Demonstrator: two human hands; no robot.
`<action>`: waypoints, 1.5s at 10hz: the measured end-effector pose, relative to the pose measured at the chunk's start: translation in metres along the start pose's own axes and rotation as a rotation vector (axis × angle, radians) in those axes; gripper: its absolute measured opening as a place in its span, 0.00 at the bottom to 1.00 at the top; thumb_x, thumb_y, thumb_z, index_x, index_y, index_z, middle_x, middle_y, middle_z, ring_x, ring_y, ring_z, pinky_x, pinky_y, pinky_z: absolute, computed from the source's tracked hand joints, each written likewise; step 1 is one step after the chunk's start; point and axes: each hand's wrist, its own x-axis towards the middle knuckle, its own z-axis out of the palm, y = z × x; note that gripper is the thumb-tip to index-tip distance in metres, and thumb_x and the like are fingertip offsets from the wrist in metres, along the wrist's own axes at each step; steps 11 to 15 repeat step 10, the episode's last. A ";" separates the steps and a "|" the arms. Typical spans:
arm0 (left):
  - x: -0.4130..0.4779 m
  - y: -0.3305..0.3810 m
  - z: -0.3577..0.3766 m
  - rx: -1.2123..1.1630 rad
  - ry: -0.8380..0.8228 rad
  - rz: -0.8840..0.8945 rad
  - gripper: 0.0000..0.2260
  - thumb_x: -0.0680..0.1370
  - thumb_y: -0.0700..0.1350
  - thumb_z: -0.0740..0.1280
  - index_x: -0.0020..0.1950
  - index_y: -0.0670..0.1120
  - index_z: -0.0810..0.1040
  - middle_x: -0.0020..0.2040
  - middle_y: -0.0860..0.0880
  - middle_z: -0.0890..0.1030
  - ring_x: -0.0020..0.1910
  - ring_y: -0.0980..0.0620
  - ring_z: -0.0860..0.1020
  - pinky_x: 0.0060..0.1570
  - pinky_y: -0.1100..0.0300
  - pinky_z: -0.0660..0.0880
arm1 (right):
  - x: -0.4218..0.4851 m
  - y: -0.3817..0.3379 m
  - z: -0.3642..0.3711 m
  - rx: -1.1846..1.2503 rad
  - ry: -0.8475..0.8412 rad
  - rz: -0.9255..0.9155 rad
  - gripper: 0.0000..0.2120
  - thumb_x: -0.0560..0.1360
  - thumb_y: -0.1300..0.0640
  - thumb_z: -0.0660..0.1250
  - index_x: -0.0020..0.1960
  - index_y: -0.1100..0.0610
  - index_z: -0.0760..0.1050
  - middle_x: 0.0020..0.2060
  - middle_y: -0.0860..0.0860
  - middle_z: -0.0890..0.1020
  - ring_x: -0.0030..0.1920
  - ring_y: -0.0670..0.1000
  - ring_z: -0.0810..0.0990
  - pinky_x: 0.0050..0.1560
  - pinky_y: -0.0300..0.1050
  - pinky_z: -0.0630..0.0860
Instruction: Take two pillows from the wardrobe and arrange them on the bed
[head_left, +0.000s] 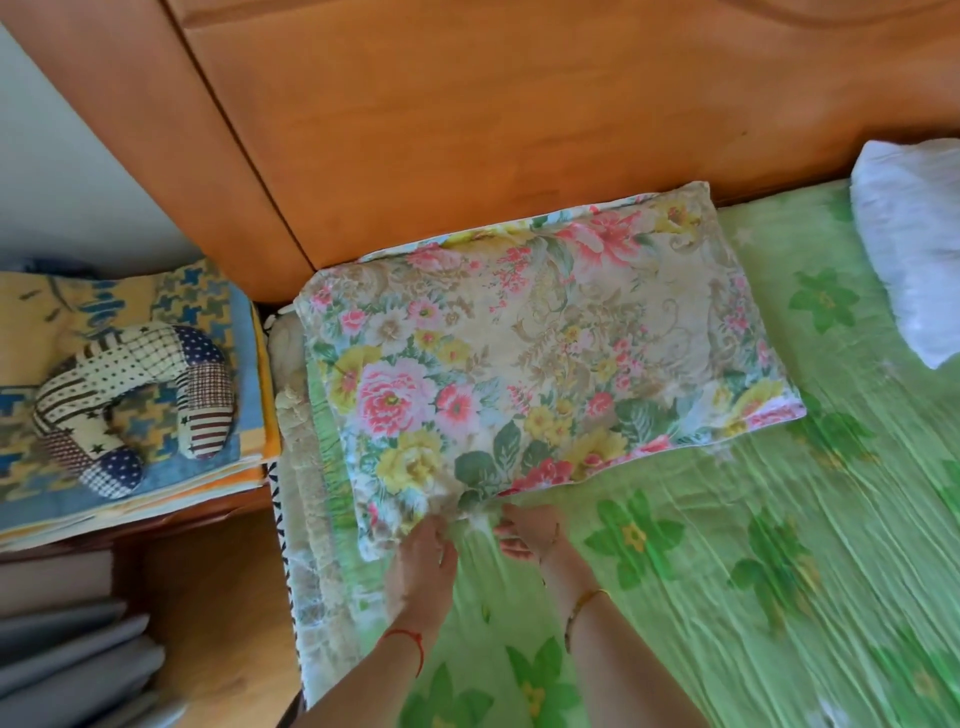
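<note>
- Nearest, two bare forearms reach forward over the green flowered sheet (727, 519); the left wrist carries a red string (410, 644) and the right a thin gold bangle (584, 605).
- Just ahead, the left hand (423, 553) has its fingers curled and pinching the near edge of the floral pillow (535, 358), where the fabric bunches.
- Beside it, the right hand (530, 530) lies at the same edge with fingers bent; whether it truly grips the cloth cannot be told.
- Further on, the floral pillow lies flat on the bed at its left end, tilted a little, its far side touching the wooden headboard (493, 119).
- At the far right, a white pillow (909, 244) rests on the sheet near the headboard, well apart from the floral one.
- Off the bed to the left, a patchwork neck pillow (135, 400) sits on a stack of folded blue-and-yellow cloth (244, 364).
</note>
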 end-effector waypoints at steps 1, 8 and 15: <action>0.004 -0.006 -0.002 0.023 0.000 -0.011 0.08 0.83 0.43 0.63 0.62 0.49 0.75 0.53 0.52 0.80 0.41 0.55 0.79 0.31 0.69 0.70 | 0.008 -0.003 0.024 0.163 0.054 -0.018 0.15 0.79 0.67 0.62 0.34 0.62 0.68 0.18 0.53 0.74 0.13 0.45 0.63 0.17 0.31 0.59; -0.006 -0.013 -0.076 0.095 0.057 0.216 0.11 0.83 0.42 0.61 0.64 0.47 0.78 0.57 0.51 0.79 0.54 0.55 0.78 0.47 0.66 0.76 | -0.074 -0.004 -0.005 -0.177 0.306 -0.345 0.17 0.80 0.56 0.61 0.66 0.62 0.75 0.59 0.59 0.82 0.60 0.58 0.80 0.63 0.56 0.76; -0.032 0.024 -0.146 -0.057 0.090 0.358 0.11 0.83 0.41 0.62 0.64 0.46 0.79 0.64 0.49 0.80 0.62 0.51 0.79 0.56 0.62 0.76 | -0.149 -0.022 -0.009 -0.003 0.307 -0.506 0.15 0.80 0.56 0.62 0.62 0.63 0.77 0.57 0.59 0.83 0.56 0.57 0.81 0.61 0.56 0.78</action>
